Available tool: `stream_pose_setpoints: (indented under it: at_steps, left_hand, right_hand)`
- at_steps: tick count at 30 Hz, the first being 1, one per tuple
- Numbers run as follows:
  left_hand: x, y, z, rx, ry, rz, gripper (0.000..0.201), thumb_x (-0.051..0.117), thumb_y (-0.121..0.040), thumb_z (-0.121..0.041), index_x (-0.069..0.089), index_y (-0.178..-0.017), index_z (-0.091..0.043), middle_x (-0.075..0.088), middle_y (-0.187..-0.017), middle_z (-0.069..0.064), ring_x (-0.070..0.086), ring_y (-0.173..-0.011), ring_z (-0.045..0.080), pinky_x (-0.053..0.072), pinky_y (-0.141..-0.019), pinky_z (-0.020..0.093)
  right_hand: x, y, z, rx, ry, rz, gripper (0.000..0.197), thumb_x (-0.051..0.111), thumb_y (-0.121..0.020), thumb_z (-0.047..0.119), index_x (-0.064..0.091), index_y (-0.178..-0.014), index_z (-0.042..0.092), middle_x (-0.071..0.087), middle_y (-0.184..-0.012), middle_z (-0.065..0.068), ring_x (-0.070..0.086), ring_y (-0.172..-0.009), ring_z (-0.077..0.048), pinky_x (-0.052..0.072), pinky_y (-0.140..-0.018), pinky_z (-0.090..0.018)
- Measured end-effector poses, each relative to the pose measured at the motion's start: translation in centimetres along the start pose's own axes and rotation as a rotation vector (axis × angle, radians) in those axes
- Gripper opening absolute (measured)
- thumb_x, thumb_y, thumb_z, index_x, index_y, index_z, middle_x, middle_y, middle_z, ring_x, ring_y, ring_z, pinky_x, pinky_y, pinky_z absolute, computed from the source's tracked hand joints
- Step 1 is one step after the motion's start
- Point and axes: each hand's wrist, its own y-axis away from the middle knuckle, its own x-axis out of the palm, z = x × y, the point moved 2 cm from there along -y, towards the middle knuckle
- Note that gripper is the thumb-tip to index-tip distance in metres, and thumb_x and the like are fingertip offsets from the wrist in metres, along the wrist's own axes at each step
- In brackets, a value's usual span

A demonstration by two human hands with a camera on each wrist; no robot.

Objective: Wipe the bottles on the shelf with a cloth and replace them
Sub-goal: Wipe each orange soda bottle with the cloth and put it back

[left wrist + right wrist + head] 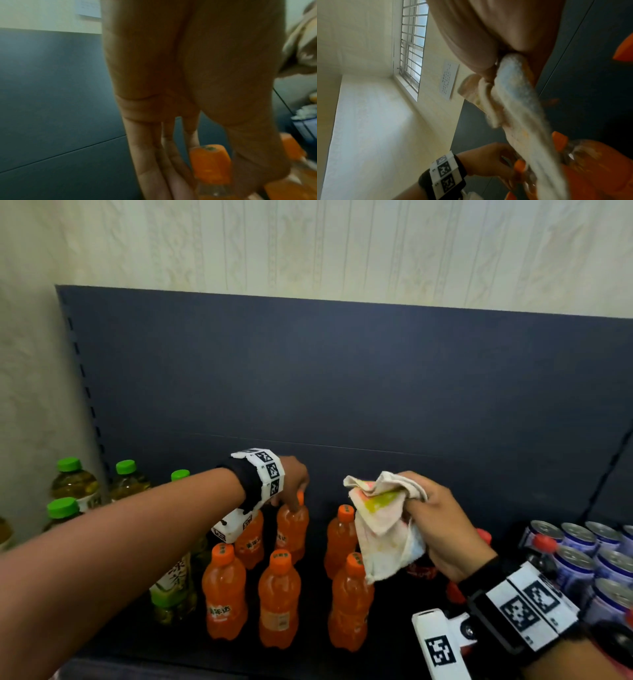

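Several orange soda bottles stand on the dark shelf [394, 642]. My left hand [291, 503] reaches over a back-row orange bottle [293, 529] and pinches its cap and neck from above. In the left wrist view the orange cap [210, 162] sits between the fingers [154, 162] and the thumb. My right hand [409, 508] holds a crumpled, stained white cloth [383, 529] just right of that bottle, in the air above the other bottles. The right wrist view shows the cloth [518, 102] hanging from my right hand [494, 63], with the left hand at the cap [519, 165] beyond it.
Three more orange bottles [279, 601] stand in the front row. Green-capped tea bottles [72, 484] fill the left end. A dark red-capped bottle [423, 570] is half hidden behind the cloth, and several blue cans [582, 556] stand at the right. The dark back panel [342, 388] rises behind.
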Motion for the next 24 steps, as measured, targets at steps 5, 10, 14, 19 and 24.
stream_pose_setpoints:
  at_steps: [5,10,14,19,24]
  left_hand:
    - [-3.8,4.2,0.3,-0.017,0.095,-0.274,0.028,0.078,-0.082,-0.041,0.062,-0.092,-0.021,0.065,-0.062,-0.005,0.068,-0.059,0.017,0.058,-0.065,0.031]
    - [-6.4,9.9,0.8,-0.006,0.407,-0.628,0.026,0.074,-0.085,-0.039,0.062,-0.102,-0.023,0.068,-0.095,0.0,0.068,-0.084,0.021,0.056,-0.073,0.034]
    - [-5.8,14.6,0.7,0.059,0.688,-0.954,0.018,0.072,-0.092,-0.03,0.063,-0.105,-0.022,0.067,-0.105,0.007,0.065,-0.093,0.021,0.054,-0.078,0.033]
    - [-1.7,19.8,-0.5,0.137,1.127,-1.062,0.01,0.069,-0.096,-0.036,0.062,-0.102,-0.033,0.072,-0.103,-0.004,0.072,-0.087,0.003,0.059,-0.071,0.03]
    - [4.7,22.8,-1.6,0.103,1.344,-1.083,0.015,0.072,-0.092,-0.039,0.067,-0.106,-0.035,0.077,-0.104,-0.004,0.075,-0.094,0.011,0.064,-0.077,0.039]
  right_hand:
    - [-0.1,0.3,0.7,-0.061,0.043,0.012,0.047,0.044,-0.09,-0.025,0.079,-0.104,0.003,0.081,-0.105,-0.012,0.077,-0.099,-0.019,0.061,-0.082,-0.024]
    - [1.2,0.5,2.3,-0.132,0.019,0.036,0.04,0.048,-0.094,-0.02,0.079,-0.103,0.005,0.082,-0.106,-0.007,0.077,-0.102,-0.015,0.059,-0.081,-0.02]
    - [2.1,0.8,2.9,-0.073,-0.146,0.065,0.042,0.051,-0.1,-0.011,0.082,-0.103,0.017,0.082,-0.11,-0.007,0.078,-0.103,-0.015,0.062,-0.082,-0.023]
    - [3.2,1.7,3.1,0.03,-0.323,0.115,0.032,0.057,-0.101,-0.001,0.074,-0.126,0.01,0.075,-0.13,-0.019,0.074,-0.117,-0.026,0.056,-0.101,-0.041]
    - [4.0,3.3,2.2,0.164,-0.513,0.328,0.054,0.046,-0.11,0.039,0.066,-0.136,-0.005,0.067,-0.142,-0.023,0.063,-0.136,-0.034,0.046,-0.116,-0.047]
